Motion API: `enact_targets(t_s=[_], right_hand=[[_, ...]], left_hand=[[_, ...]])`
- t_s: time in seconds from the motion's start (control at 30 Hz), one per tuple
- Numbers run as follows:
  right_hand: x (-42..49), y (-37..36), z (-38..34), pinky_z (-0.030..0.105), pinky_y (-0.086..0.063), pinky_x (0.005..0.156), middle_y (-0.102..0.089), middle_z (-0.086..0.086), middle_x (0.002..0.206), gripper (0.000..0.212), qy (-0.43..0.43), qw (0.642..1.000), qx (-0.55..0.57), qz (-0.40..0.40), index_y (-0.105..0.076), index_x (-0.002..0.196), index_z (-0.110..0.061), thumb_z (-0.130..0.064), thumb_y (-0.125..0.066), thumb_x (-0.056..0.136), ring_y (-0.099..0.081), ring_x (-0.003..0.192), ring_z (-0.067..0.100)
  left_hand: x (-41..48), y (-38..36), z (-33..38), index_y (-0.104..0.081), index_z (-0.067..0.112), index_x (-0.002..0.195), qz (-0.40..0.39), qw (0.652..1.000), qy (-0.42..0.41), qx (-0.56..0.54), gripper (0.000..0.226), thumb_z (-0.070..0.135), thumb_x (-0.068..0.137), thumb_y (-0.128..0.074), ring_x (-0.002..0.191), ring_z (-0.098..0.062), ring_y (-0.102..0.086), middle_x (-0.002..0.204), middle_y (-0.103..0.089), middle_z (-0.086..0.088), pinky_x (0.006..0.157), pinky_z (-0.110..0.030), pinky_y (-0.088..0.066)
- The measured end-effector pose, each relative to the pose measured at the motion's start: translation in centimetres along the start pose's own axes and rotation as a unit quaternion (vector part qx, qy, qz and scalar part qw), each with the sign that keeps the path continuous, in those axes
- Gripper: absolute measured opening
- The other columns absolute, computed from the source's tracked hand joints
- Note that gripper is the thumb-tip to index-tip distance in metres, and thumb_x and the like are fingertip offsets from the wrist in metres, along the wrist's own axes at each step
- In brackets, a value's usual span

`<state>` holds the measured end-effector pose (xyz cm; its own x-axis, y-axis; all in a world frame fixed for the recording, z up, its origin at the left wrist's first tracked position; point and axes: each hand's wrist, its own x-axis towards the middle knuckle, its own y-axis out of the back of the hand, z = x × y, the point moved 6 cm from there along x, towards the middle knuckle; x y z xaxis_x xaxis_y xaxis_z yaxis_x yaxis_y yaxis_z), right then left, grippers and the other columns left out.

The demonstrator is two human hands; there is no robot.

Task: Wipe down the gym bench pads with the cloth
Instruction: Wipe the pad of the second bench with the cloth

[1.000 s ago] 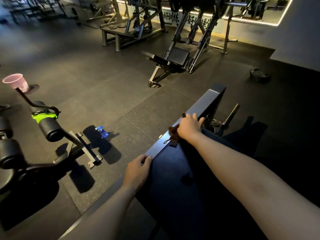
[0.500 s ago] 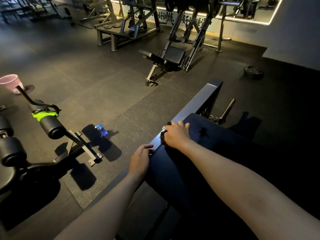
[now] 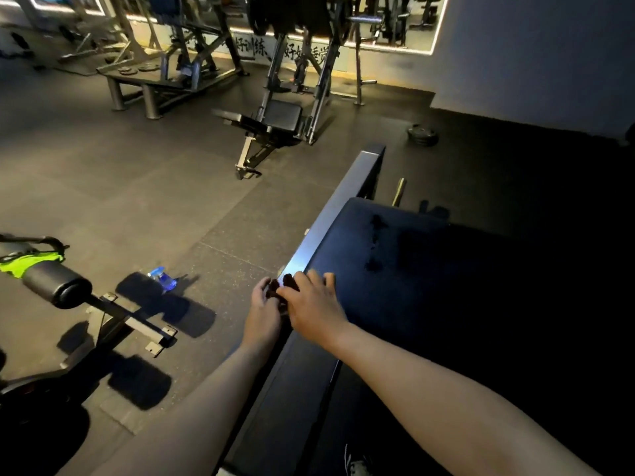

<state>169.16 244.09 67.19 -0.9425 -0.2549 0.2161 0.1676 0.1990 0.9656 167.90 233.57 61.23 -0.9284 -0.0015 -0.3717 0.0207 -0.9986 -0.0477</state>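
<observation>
A dark blue bench pad (image 3: 405,269) fills the lower right, with a grey metal rail (image 3: 336,214) along its left edge. A small dark brown cloth (image 3: 280,286) lies at that edge, mostly hidden between my hands. My right hand (image 3: 314,305) lies over the cloth, fingers spread onto the pad. My left hand (image 3: 263,310) sits just left of it, fingers curled at the cloth's left side. Whether the left fingers pinch the cloth is unclear in the dim light.
A blue spray bottle (image 3: 164,280) stands on the rubber floor to the left. A roller-pad machine with a neon green strap (image 3: 25,264) stands at the far left. Another bench (image 3: 275,121) and racks stand farther back. A weight plate (image 3: 422,135) lies on the floor.
My right hand slid the cloth back toward me along the pad's left edge. My left hand moved up from the rail to meet the cloth. The camera tilted and shifted right.
</observation>
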Motion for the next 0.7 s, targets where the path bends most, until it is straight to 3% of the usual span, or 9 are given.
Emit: enact_targets(t_s=[0.07, 0.13, 0.23, 0.3, 0.37, 0.47, 0.57, 0.63, 0.7], right_hand=[[-1.9, 0.4, 0.4, 0.043, -0.029, 0.079, -0.055, 0.004, 0.107, 0.039, -0.042, 0.999, -0.004, 0.032, -0.062, 0.119, -0.032, -0.021, -0.061, 0.082, -0.047, 0.095, 0.029], [-3.9, 1.1, 1.6, 0.041, -0.027, 0.078, -0.055, 0.003, 0.107, 0.039, -0.096, 0.993, -0.014, 0.061, -0.062, 0.119, -0.036, -0.023, -0.059, 0.082, -0.047, 0.092, 0.029], [-8.3, 2.3, 5.4, 0.041, -0.028, 0.08, -0.057, 0.005, 0.105, 0.035, -0.218, 0.967, -0.033, 0.126, -0.067, 0.113, -0.033, -0.026, -0.049, 0.084, -0.05, 0.09, 0.029], [-11.6, 3.1, 8.2, 0.042, -0.032, 0.08, -0.058, 0.006, 0.106, 0.034, -0.306, 0.938, -0.043, 0.16, -0.069, 0.113, -0.03, -0.021, -0.058, 0.083, -0.052, 0.092, 0.031], [-13.7, 3.3, 9.2, 0.043, -0.033, 0.08, -0.058, 0.006, 0.108, 0.037, -0.356, 0.919, -0.056, 0.161, -0.069, 0.115, -0.03, -0.016, -0.066, 0.08, -0.052, 0.094, 0.031], [-13.6, 2.7, 7.6, 0.045, -0.034, 0.085, -0.055, 0.008, 0.118, 0.041, -0.386, 0.908, -0.002, 0.161, -0.065, 0.121, -0.028, -0.022, -0.061, 0.08, -0.05, 0.101, 0.032], [-10.6, 1.1, 4.1, 0.048, -0.032, 0.094, -0.041, 0.011, 0.134, 0.06, -0.34, 0.933, 0.033, 0.116, -0.048, 0.136, -0.024, -0.033, -0.058, 0.078, -0.039, 0.113, 0.032], [-8.2, -0.5, 1.7, 0.047, -0.028, 0.099, -0.029, 0.013, 0.143, 0.076, -0.298, 0.952, 0.029, 0.064, -0.029, 0.148, -0.023, -0.026, -0.061, 0.079, -0.034, 0.121, 0.033], [-7.0, -1.4, 0.3, 0.046, -0.03, 0.098, -0.029, 0.014, 0.145, 0.088, -0.296, 0.954, 0.004, 0.055, -0.024, 0.151, -0.022, -0.017, -0.069, 0.075, -0.035, 0.12, 0.033]], left_hand=[[-0.4, -0.7, 0.0, -0.046, 0.028, 0.142, -0.058, 0.997, -0.026, 0.042, 0.053, 0.004, 0.095, -0.041, 0.119, -0.025, -0.062, 0.13, -0.062, -0.005, 0.096, -0.039, -0.053], [-0.9, -1.6, 0.8, -0.048, 0.023, 0.146, -0.076, 0.979, -0.085, 0.169, 0.058, 0.002, 0.092, -0.046, 0.125, -0.025, -0.057, 0.135, -0.059, -0.006, 0.101, -0.033, -0.047], [-2.4, -4.2, 1.5, -0.05, 0.018, 0.146, -0.117, 0.894, -0.206, 0.381, 0.061, 0.006, 0.087, -0.052, 0.143, -0.032, -0.035, 0.155, -0.036, -0.014, 0.117, -0.036, -0.029], [-3.0, -4.9, 1.0, -0.043, 0.021, 0.151, -0.131, 0.84, -0.238, 0.47, 0.067, 0.006, 0.087, -0.054, 0.149, -0.035, -0.02, 0.164, -0.023, -0.013, 0.123, -0.042, -0.017], [-2.7, -4.9, 0.7, -0.034, 0.019, 0.155, -0.132, 0.823, -0.246, 0.496, 0.072, 0.006, 0.088, -0.055, 0.151, -0.033, -0.016, 0.165, -0.021, -0.01, 0.124, -0.042, -0.015], [-2.2, -4.6, 1.2, -0.033, 0.017, 0.156, -0.141, 0.817, -0.246, 0.502, 0.074, 0.003, 0.086, -0.053, 0.151, -0.031, -0.02, 0.165, -0.024, -0.009, 0.123, -0.042, -0.019], [-1.3, -4.0, 1.4, -0.04, 0.013, 0.153, -0.164, 0.824, -0.245, 0.484, 0.073, -0.006, 0.083, -0.048, 0.151, -0.027, -0.024, 0.162, -0.03, -0.013, 0.122, -0.04, -0.022], [-0.7, -3.6, 1.3, -0.043, 0.015, 0.151, -0.184, 0.823, -0.25, 0.476, 0.074, -0.009, 0.081, -0.045, 0.151, -0.026, -0.024, 0.16, -0.034, -0.015, 0.122, -0.041, -0.023], [-0.4, -3.5, 0.9, -0.043, 0.017, 0.151, -0.193, 0.818, -0.254, 0.479, 0.075, -0.009, 0.081, -0.043, 0.152, -0.028, -0.023, 0.16, -0.033, -0.014, 0.122, -0.043, -0.023]])
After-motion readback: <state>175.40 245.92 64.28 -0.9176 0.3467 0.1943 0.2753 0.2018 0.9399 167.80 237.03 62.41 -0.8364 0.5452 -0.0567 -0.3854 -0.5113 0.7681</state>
